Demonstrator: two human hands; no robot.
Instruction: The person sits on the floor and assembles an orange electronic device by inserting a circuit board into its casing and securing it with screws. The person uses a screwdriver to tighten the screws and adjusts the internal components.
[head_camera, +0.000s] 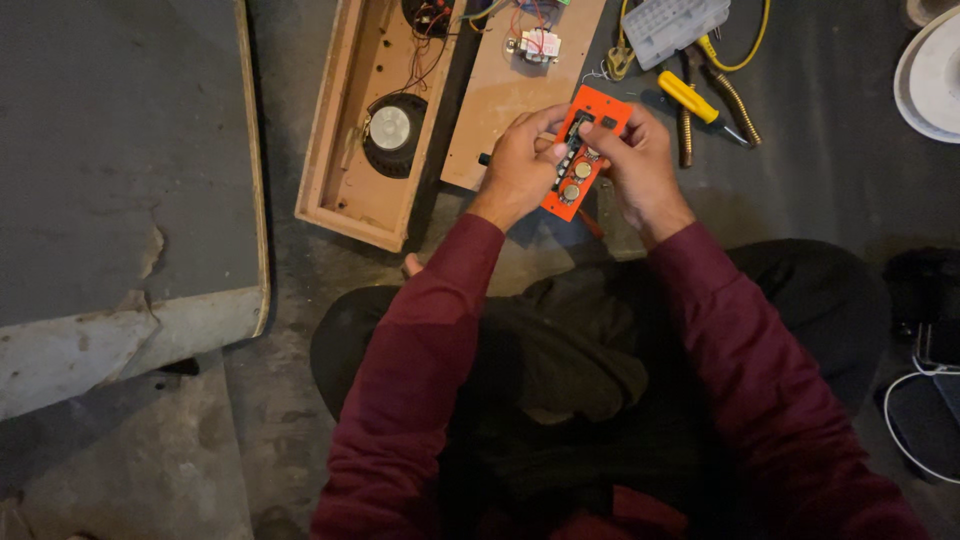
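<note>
Orange panel (585, 150): I hold it between both hands above the floor, just past my knees, tilted with its long end toward one o'clock; round knobs and small dark parts sit on its face.
Left hand (518, 165): at nine o'clock of the panel, fingers curled narrow around its left edge, thumb pressed on the knob side.
Right hand (637, 165): at three o'clock of the panel, fingers closed on its right edge, fingertip resting on the upper dark parts.
Wires: thin leads seem to run from the panel's top toward twelve o'clock; I cannot tell where they end.
Wooden board (520, 70): at eleven o'clock of the panel, flat on the floor, carrying a small transformer (538, 45).
Speaker box (375, 120): open wooden case at nine o'clock, with a round speaker (390, 130) inside.
Tools: yellow-handled screwdriver (690, 100) and pliers at two o'clock, near a clear plastic case (675, 25).
Risk: I judge that pulling the panel toward me could strain or snap those leads; a slack grip could drop it on the concrete, and hard thumb pressure could bend a knob shaft.
</note>
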